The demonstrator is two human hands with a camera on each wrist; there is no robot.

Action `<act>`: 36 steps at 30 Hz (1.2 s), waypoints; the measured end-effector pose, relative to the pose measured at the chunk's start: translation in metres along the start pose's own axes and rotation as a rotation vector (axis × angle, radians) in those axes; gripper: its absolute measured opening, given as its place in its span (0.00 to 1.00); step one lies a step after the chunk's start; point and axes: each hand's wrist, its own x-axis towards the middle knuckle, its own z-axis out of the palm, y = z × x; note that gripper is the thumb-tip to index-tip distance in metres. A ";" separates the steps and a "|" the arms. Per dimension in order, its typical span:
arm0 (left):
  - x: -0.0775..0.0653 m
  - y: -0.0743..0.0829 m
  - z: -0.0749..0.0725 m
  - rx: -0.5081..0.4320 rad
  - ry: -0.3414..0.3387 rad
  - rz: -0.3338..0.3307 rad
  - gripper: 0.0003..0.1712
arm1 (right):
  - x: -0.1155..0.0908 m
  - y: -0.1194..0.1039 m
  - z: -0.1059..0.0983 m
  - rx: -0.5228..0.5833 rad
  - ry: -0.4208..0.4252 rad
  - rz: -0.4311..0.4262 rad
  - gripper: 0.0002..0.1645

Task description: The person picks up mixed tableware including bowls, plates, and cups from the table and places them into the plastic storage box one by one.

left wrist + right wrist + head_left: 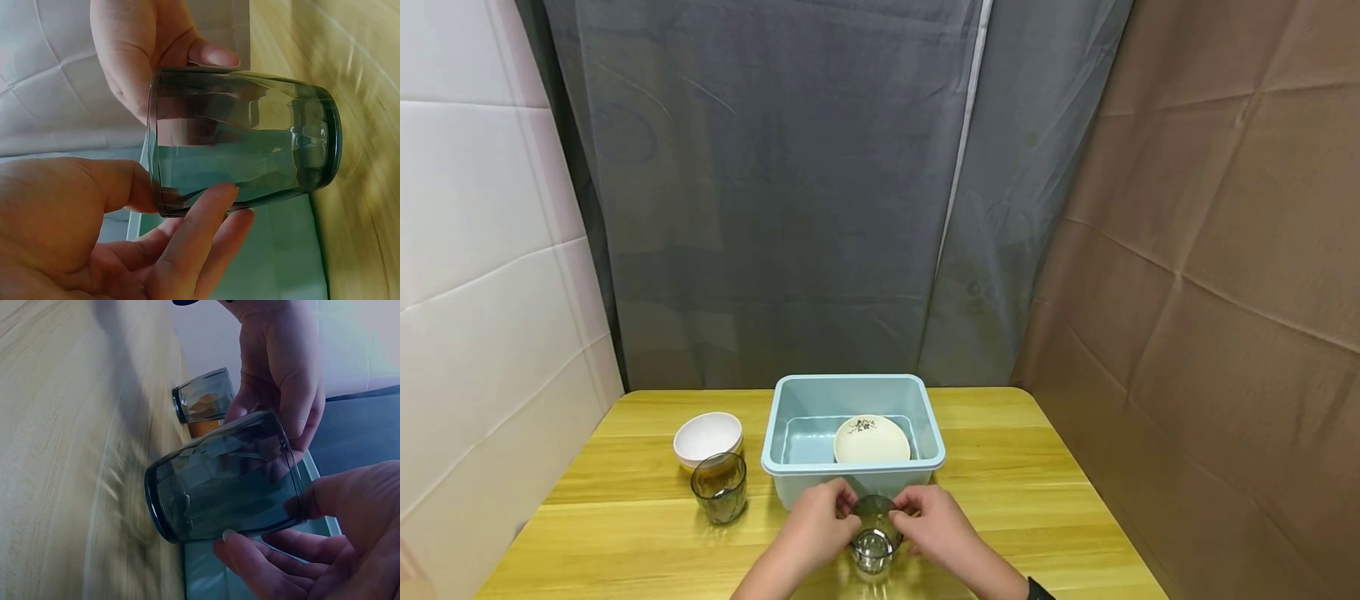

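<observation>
A smoky grey drinking glass (874,546) with faceted sides is in front of me, its base close over the wooden table. On its left side my left hand (820,523) pinches the rim between thumb and fingers. My right hand (938,525) grips the opposite side of the rim the same way. In the left wrist view the glass (244,140) looks empty, and the left fingertips (215,200) press against its wall. From the right wrist, the glass (219,484) appears slightly tilted, with the right thumb at its rim.
Just beyond the hands stands a light blue plastic bin (853,470), holding a cream plate (872,443) with a dark floral print. To the left are a second smoky glass (720,492) and, behind it, a white bowl (707,436). Cloth curtains (775,192) border the table (1015,467).
</observation>
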 end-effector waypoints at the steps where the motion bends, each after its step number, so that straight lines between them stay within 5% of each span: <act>1: 0.000 0.001 0.000 -0.001 0.002 0.002 0.10 | 0.000 0.000 0.000 -0.010 0.005 -0.007 0.04; 12: -0.002 0.005 -0.001 -0.037 -0.022 -0.017 0.08 | 0.003 0.000 -0.001 -0.107 0.035 -0.026 0.05; 17: -0.004 0.004 -0.005 -0.207 -0.105 -0.067 0.05 | 0.005 -0.002 -0.007 -0.147 0.031 -0.050 0.06; 23: -0.012 -0.010 -0.023 -0.404 -0.204 -0.212 0.20 | 0.005 -0.009 -0.021 -0.144 -0.020 -0.052 0.05; 36: -0.033 -0.048 -0.054 -0.344 -0.178 -0.284 0.20 | 0.016 -0.052 -0.056 -0.144 -0.142 -0.059 0.08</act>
